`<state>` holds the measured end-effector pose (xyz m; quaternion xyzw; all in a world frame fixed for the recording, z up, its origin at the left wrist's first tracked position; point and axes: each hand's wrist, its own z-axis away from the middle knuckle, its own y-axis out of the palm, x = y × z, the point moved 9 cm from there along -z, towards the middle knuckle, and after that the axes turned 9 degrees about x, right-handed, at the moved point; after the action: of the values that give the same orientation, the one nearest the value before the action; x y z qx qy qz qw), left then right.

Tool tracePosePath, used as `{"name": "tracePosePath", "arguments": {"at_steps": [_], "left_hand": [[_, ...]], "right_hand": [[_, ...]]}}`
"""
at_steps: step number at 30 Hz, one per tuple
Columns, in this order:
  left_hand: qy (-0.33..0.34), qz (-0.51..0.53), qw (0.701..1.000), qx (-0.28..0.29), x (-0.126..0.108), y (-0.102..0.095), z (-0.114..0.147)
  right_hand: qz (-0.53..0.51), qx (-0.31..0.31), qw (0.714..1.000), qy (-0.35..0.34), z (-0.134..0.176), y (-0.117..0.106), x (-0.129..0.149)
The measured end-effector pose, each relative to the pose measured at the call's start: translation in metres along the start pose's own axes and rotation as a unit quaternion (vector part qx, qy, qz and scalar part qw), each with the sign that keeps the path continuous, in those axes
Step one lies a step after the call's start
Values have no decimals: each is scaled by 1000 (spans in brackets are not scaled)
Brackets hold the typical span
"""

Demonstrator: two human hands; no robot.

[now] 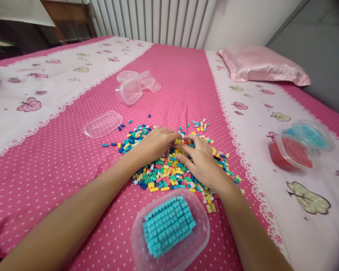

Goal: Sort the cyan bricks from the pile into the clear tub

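Note:
A loose pile of small toy building bricks (166, 169) in yellow, blue, teal, pink and white lies on the bed. My left hand (159, 142) rests over its upper middle, fingers stretched to the right among the bricks; some fingertips are hidden. From the right, my right hand (199, 156) reaches into the same pile, thumb and fingers apart, fingertips close to those of the left. Neither hand shows a brick clearly gripped. Nearest me, a clear plastic tub (205, 229) holds a block of turquoise bricks (169, 226) set in neat rows.
At right stand a tub of red bricks (295, 154) and a tub of turquoise ones (307, 134). A clear lid (102, 124) lies left of the pile, with several clear containers (131, 91) beyond. A pink pillow (262, 66) is at the far right, a radiator (155, 20) behind.

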<state>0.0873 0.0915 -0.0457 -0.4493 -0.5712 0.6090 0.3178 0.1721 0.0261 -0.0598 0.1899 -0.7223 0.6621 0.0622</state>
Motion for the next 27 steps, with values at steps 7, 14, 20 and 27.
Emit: {"name": "tracePosePath", "arguments": {"at_steps": [7,14,20,27], "left_hand": [[-50,7,999,-12,7,-3,0],[-66,-45,996,31,8,3,-2],[-102,-19,994,34,16,7,-3],[-119,4,993,17,26,12,-5]], "right_hand": [[5,-8,1000,6,1,1,-1],[28,-4,999,15,1,5,0],[44,1,999,21,-1,8,0],[51,4,998,20,-3,7,0]]}}
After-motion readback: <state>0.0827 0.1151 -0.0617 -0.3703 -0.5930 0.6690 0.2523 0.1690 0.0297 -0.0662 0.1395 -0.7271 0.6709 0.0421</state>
